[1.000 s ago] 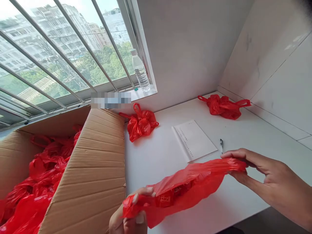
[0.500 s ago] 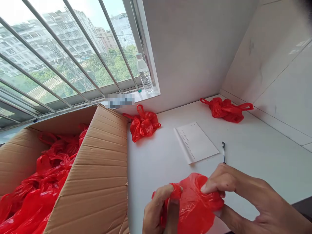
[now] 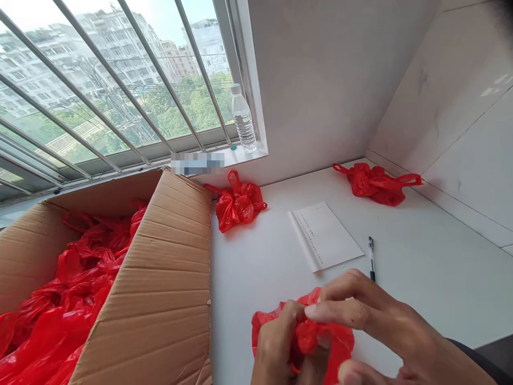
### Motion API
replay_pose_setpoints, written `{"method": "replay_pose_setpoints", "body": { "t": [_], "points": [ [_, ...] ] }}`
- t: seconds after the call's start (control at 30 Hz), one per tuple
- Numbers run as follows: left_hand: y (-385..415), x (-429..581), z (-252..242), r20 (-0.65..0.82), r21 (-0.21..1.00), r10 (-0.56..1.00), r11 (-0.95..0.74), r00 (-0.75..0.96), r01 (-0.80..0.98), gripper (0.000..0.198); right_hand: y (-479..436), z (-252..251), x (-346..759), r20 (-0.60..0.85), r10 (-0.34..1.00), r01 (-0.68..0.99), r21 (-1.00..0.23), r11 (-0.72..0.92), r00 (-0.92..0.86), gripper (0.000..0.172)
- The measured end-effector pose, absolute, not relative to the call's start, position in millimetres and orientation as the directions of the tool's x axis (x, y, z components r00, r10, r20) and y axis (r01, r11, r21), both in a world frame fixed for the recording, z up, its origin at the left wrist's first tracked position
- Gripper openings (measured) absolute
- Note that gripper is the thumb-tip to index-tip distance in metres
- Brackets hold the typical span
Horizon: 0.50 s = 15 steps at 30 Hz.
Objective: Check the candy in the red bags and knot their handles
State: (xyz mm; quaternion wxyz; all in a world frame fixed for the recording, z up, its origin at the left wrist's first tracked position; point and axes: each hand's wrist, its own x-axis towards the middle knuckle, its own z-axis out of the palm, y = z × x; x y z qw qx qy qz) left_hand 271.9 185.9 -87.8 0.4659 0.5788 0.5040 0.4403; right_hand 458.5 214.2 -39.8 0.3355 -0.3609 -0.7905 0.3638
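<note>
A crumpled red plastic bag (image 3: pixel 340 342) is bunched up above the near part of the white table. My left hand (image 3: pixel 276 347) is closed on it, its fingers wrapped around a gathered part. My right hand (image 3: pixel 377 326) reaches in from the right. Its index fingertip touches the bunched plastic beside my left thumb, while its own thumb sits lower and apart from the fingers. Part of the bag is hidden behind both hands.
An open cardboard box (image 3: pixel 160 283) on the left holds many red bags (image 3: pixel 76 289). Knotted red bags lie by the box (image 3: pixel 240 206) and at the back right (image 3: pixel 377 184). A notebook (image 3: pixel 328 235), a pen (image 3: pixel 372 259) and a water bottle (image 3: pixel 244 123) on the sill are nearby.
My right hand has loosened its pinch on the bag's right side, and its index finger has moved left to my left hand. The bag is more bunched up around my left fingers.
</note>
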Motion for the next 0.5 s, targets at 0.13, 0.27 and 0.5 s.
{"method": "replay_pose_setpoints", "body": {
  "t": [0.13, 0.27, 0.5],
  "points": [
    [190, 274, -81, 0.050, 0.986, 0.993, -0.066, 0.108, 0.151, 0.042, 218, -43, 453, 0.147, 0.865, 0.351, -0.871, 0.343, -0.480, 0.035],
    [188, 274, -76, -0.100, 0.995, 0.991, 0.100, 0.086, 0.005, 0.035, 223, -47, 448, 0.119, 0.848, 0.269, -0.918, 0.292, -0.516, 0.017],
    [196, 269, -70, -0.297, 0.940, 0.954, 0.298, 0.028, -0.164, 0.051, 228, -54, 443, 0.072, 0.899, 0.321, -0.919, 0.228, -0.431, 0.013]
  ]
}}
